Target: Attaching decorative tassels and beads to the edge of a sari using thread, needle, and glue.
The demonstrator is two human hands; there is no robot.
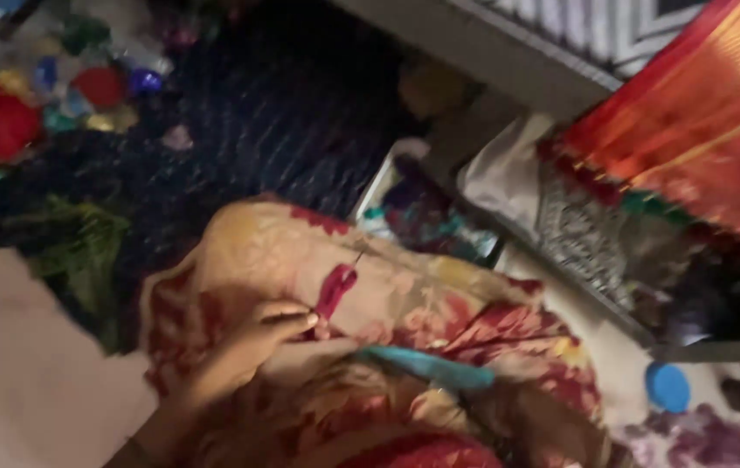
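left hand [244, 342] pinches the base of a small red thread tassel [335, 290], fingertips closed on it, lying on yellow-and-red floral patterned fabric [422, 303] across the lap; right hand is out of sight.

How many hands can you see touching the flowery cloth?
1: a single bare hand at lower left pinches a small red tassel on the red-and-gold flowered cloth. The other hand may be hidden.

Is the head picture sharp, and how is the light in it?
Head view: motion blur softens everything, including the left hand pinching a red tassel on the floral fabric; the light is dim and warm, the dark cloth is nearly black, and the orange fabric glows brightest.
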